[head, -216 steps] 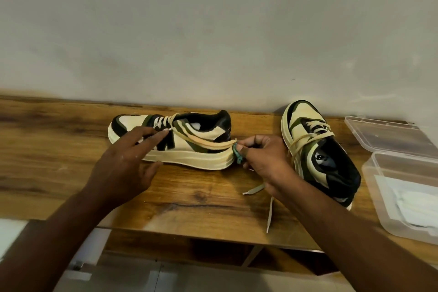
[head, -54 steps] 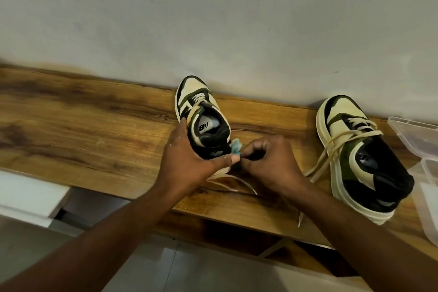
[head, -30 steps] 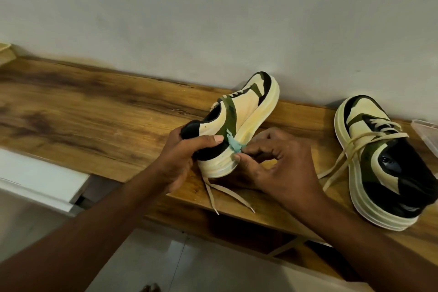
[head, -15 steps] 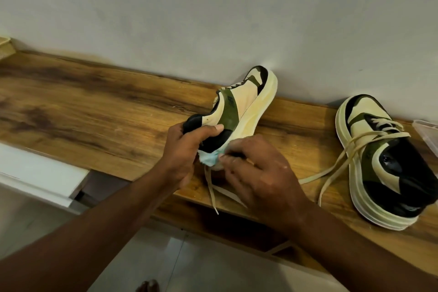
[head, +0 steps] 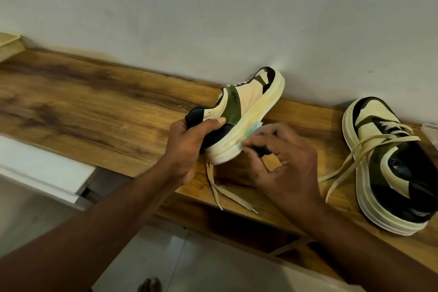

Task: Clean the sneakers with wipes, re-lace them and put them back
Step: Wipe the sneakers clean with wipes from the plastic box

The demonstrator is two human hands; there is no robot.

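Note:
My left hand (head: 187, 143) grips the black heel of a cream, green and black sneaker (head: 246, 106), tilted on its side with the cream sole facing right and its toe near the wall. My right hand (head: 282, 161) pinches a small pale blue wipe (head: 252, 129) against the sole's side near the heel. This shoe's loose laces (head: 222, 191) hang down over the shelf's front edge. The second sneaker (head: 388, 166) stands upright at the right, its cream laces untied and trailing across the wood.
Both shoes are on a long wooden shelf (head: 94, 106) against a plain grey wall. A clear plastic container's corner (head: 430, 131) shows at the far right edge. A white surface (head: 42, 168) lies lower left; tiled floor below.
The wipe has slid from the heel end of the sole a little forward along its side. My left hand keeps its hold on the heel; the shoe has stayed tilted.

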